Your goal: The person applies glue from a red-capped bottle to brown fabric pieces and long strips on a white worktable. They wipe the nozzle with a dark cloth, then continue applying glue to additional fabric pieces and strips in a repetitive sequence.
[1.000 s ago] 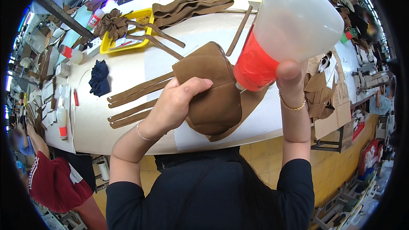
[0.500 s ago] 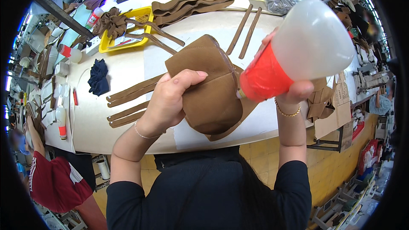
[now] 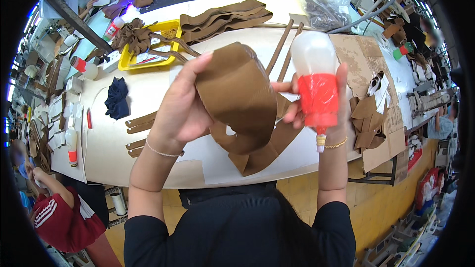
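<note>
My left hand [image 3: 182,101] is closed on the left edge of a brown fabric piece [image 3: 237,91], a curved, cup-like panel raised over the table. In my right hand [image 3: 293,111] is a translucent squeeze bottle [image 3: 317,96] wrapped in red, upside down with its narrow nozzle pointing down. That nozzle is apart from the fabric. Fingertips of the right hand are at the panel's right edge; whether they pinch it I cannot tell. Brown flaps of the same piece spread below the panel, above white paper [image 3: 210,168].
Brown strips [image 3: 141,122] lie left of the fabric, and folded brown bands [image 3: 222,20] behind it. A yellow tray [image 3: 151,64], a dark blue scrunched cloth [image 3: 117,99] and a clear plastic bag [image 3: 324,10] surround the work. Cardboard [image 3: 391,133] with brown pieces is at right. A person in red [image 3: 64,217] is at left.
The bottle has swung upright-inverted, its nozzle leaving the fabric's right edge. My right fingers have come to that edge. My left hand has shifted its grip, and the panel is tilted differently.
</note>
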Action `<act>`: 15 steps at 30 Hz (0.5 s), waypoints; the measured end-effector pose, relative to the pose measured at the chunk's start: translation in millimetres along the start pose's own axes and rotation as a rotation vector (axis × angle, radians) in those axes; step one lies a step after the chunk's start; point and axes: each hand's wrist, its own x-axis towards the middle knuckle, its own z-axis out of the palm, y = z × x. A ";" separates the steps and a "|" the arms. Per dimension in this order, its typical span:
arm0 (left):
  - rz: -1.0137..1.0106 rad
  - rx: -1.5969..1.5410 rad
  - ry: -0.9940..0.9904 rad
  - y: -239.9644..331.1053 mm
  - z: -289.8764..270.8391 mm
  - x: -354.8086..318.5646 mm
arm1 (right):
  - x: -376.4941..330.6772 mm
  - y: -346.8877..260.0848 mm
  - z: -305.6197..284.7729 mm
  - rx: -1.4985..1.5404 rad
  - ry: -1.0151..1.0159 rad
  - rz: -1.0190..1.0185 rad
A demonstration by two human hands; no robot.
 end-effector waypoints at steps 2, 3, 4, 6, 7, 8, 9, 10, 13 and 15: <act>-0.038 -0.128 -0.108 8.0 -6.8 7.2 | -0.7 10.2 -5.7 0.045 0.017 0.008; -0.058 -0.191 -0.162 10.5 -7.7 9.1 | 1.0 13.5 -6.2 0.050 0.046 0.000; -0.030 -0.162 -0.062 8.7 -3.8 11.3 | 2.5 16.1 -6.1 0.057 0.076 -0.010; -0.016 -0.240 -0.027 0.8 -13.1 10.9 | 8.3 15.3 -6.2 0.032 0.066 -0.041; -0.011 -0.280 -0.012 -3.1 -13.4 10.5 | 10.4 14.6 -5.8 0.018 0.063 -0.059; 0.025 -0.159 0.061 -8.7 -4.5 10.5 | 12.4 14.4 0.0 0.044 0.083 -0.056; 0.019 -0.136 0.043 -10.0 -5.9 9.8 | 13.2 14.2 2.8 0.048 0.075 -0.049; 0.018 -0.115 0.026 -12.0 -8.7 8.5 | 13.2 14.8 5.4 0.051 0.068 -0.038; 0.070 0.211 0.081 -12.5 -3.2 4.0 | 8.8 15.5 2.7 0.057 0.049 -0.006; 0.092 0.321 0.093 -12.0 -2.2 3.2 | 6.1 17.7 0.7 0.060 0.041 0.007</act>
